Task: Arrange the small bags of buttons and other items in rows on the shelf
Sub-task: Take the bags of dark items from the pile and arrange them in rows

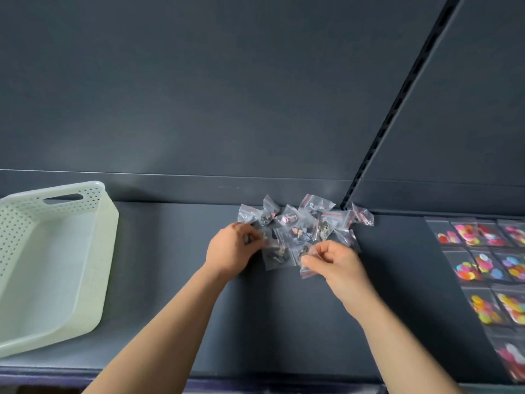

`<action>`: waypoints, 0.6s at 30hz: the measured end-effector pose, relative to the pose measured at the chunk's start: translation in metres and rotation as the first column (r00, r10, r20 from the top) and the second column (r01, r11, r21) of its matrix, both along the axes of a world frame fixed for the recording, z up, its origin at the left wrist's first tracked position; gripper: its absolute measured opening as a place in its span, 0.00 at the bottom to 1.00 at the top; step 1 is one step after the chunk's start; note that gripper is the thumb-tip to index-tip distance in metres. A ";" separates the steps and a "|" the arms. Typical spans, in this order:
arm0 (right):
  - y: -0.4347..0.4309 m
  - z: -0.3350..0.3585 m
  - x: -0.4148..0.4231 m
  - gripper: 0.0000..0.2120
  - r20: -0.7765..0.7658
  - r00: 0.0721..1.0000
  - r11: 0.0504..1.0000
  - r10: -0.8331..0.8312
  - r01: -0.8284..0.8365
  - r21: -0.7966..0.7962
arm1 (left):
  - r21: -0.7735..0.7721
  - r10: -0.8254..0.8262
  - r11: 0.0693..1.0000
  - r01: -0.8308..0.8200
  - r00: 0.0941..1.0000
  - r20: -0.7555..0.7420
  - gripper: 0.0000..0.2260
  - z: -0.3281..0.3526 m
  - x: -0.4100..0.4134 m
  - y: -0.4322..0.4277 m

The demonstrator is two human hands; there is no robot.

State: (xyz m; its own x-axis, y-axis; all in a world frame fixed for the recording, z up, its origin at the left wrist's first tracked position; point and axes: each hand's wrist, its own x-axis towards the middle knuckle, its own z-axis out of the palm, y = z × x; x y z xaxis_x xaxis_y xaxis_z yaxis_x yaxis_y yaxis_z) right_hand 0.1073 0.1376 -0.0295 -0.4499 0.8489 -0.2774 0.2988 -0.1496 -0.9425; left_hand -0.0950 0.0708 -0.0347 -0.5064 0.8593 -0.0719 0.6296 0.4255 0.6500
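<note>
L hand (235,247) grip pinching bag pile (298,223) edge; R hand (338,265) grip pinching front bag (305,271).

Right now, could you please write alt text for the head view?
A left hand and right hand pick at a pile of small clear plastic bags on a dark grey shelf. A pale green perforated plastic basket sits left; rows of colourful button bags lie right.

You see: small bags (301,226) clear glossy plastic | basket (51,260) pale smooth perforated plastic | shelf (170,280) dark matt
</note>
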 end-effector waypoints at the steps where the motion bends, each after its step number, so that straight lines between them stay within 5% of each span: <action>1: 0.000 0.000 -0.001 0.07 -0.010 1.000 1.000 -0.004 0.004 -0.017 | 0.050 0.005 0.999 -0.008 0.998 0.065 0.06 -0.001 0.000 -0.001; 6: -0.002 0.002 -0.015 0.17 0.157 0.977 0.989 0.144 -0.146 0.005 | 0.264 0.046 0.932 -0.249 0.802 0.595 0.09 0.012 -0.003 -0.036; 9: -0.004 0.001 -0.025 0.11 0.317 0.928 0.964 0.197 -0.242 0.110 | 0.263 0.047 0.907 -0.328 0.700 0.713 0.11 0.019 -0.007 -0.056; 13: -0.003 -0.004 -0.038 0.23 0.573 0.800 0.888 0.180 -0.382 0.255 | 0.248 0.037 0.874 -0.418 0.565 0.824 0.12 0.026 -0.006 -0.071; 18: -0.001 -0.008 -0.039 0.07 0.542 0.829 0.895 0.134 -0.336 0.292 | 0.216 0.006 0.853 -0.475 0.423 0.906 0.11 0.032 -0.002 -0.079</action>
